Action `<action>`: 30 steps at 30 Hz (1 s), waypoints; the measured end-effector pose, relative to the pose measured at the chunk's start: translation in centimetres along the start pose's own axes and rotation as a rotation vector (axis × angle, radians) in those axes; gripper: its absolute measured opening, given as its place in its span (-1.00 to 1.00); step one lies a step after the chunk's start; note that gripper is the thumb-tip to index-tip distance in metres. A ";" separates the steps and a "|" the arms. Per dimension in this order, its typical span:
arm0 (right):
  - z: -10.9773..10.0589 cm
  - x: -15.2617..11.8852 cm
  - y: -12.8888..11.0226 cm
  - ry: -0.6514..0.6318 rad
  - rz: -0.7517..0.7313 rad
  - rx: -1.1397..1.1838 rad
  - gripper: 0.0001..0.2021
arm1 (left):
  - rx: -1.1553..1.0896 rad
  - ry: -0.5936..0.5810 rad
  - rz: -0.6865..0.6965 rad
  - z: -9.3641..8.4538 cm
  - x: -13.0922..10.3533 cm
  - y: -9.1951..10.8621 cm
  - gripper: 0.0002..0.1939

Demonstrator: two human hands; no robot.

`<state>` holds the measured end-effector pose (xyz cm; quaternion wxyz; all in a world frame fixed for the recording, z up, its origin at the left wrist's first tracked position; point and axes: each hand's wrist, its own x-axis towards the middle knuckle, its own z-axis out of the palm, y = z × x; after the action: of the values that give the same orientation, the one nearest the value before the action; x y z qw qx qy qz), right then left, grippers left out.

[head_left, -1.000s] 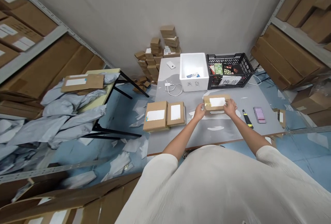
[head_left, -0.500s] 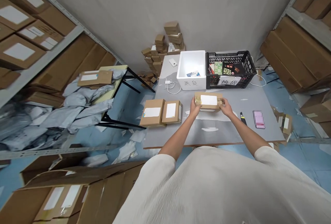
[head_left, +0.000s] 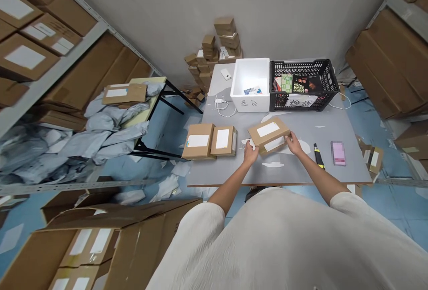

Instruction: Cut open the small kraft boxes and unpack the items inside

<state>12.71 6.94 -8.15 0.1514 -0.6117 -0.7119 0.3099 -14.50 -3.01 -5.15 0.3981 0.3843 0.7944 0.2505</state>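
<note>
Between my two hands is a small brown cardboard box [head_left: 269, 132], tilted, with white labels on its top and near side. My left hand [head_left: 250, 152] grips its near left corner. At the right end, my right hand [head_left: 293, 143] has its fingers closed on the box's edge. Two more cardboard boxes, a larger one [head_left: 198, 142] and a smaller one [head_left: 222, 141], stand side by side on the grey table [head_left: 230, 171] to the left. Right of my right hand lie a black and yellow box cutter [head_left: 318, 156] and a pink phone-like object [head_left: 338, 153], partly blurred.
At the table's back stand a white foam box [head_left: 250, 102] and a black plastic crate [head_left: 304, 101] with packets inside. A white cable [head_left: 227, 110] lies near them. Left, a side table [head_left: 147, 80] bears grey mailing bags [head_left: 87, 143]. A large open carton [head_left: 147, 241] stands at lower left.
The box in my hands has turned and tilted, so its labelled top and near side both show. My left hand has moved lower, toward the near corner. The view has shifted slightly.
</note>
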 end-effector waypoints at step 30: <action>8.1 -1.3 -9.6 -0.192 0.051 0.470 0.11 | 0.675 0.016 0.351 -7.2 -1.2 -2.6 -0.40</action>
<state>0.69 3.07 -8.14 0.2132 -0.5453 -0.6158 0.5273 -21.08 -6.13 -2.45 0.1940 0.6219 0.7575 0.0420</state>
